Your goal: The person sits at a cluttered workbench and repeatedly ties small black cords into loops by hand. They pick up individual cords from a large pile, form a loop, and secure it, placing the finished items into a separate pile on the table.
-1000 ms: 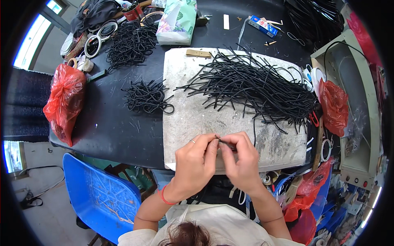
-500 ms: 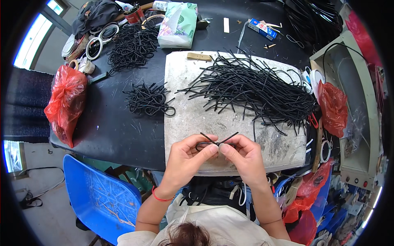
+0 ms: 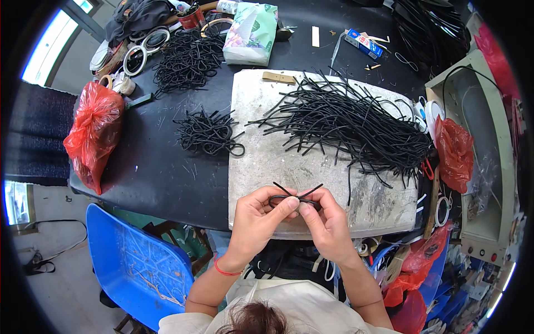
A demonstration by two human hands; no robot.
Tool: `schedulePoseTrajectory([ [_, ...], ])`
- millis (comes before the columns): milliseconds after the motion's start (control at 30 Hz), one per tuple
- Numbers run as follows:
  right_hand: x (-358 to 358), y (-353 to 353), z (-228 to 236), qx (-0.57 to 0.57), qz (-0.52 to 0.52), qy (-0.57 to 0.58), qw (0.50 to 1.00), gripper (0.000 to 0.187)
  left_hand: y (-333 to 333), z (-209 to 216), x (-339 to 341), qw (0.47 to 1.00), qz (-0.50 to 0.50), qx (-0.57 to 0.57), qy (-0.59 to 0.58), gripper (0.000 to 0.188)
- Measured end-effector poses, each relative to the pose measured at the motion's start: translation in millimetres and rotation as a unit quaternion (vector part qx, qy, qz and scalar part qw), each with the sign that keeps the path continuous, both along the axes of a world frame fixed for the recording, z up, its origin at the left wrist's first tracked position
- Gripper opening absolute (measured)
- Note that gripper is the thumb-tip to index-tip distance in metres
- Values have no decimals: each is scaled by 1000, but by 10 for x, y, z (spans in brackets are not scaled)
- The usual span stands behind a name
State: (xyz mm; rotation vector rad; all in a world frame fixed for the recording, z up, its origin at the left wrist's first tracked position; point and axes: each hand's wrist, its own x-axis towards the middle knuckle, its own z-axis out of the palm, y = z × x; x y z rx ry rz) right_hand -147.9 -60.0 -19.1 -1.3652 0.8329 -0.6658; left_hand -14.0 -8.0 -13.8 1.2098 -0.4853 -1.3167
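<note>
Between my two hands is a thin black cord [image 3: 282,189], bent into loops on both sides, with its two ends crossing and pointing up and outward. My left hand [image 3: 257,218] pinches it between thumb and fingers. Close against it, my right hand [image 3: 325,222] pinches the other side; the crossing is partly hidden by my fingertips. Both hands are over the near edge of a stained white board [image 3: 297,167]. Beyond them on the board lies a big bundle of straight black cords [image 3: 356,125]. Left of the board sits a small pile of looped black cords [image 3: 207,133].
A larger heap of looped cords [image 3: 186,61] lies farther back on the black table [image 3: 156,139]. Near it stand a tissue pack [image 3: 251,36] and a tied red plastic bag [image 3: 94,133]. A blue plastic chair [image 3: 133,261] is at lower left, a grey metal frame [image 3: 489,167] at right.
The whole view has shifted slightly to the right. My fingertips are still pinching the cord, and its right end now runs at a lower slant across my right fingers.
</note>
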Motion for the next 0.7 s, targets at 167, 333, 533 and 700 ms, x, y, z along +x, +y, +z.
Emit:
schedulePoseTrajectory([
  [167, 14, 6, -4, 5, 11, 2, 1000, 11, 11, -15, -9, 1000, 7, -5, -2, 17],
  [333, 0, 1, 12, 17, 21, -4, 1000, 12, 21, -27, -5, 1000, 4, -8, 9, 17],
  [533, 67, 43, 60, 73, -12, -50, 996, 13, 19, -35, 4, 998, 19, -12, 52, 17],
  [700, 203, 128, 104, 111, -69, -106, 986, 14, -113, 83, -3, 986, 73, -28, 146, 18],
])
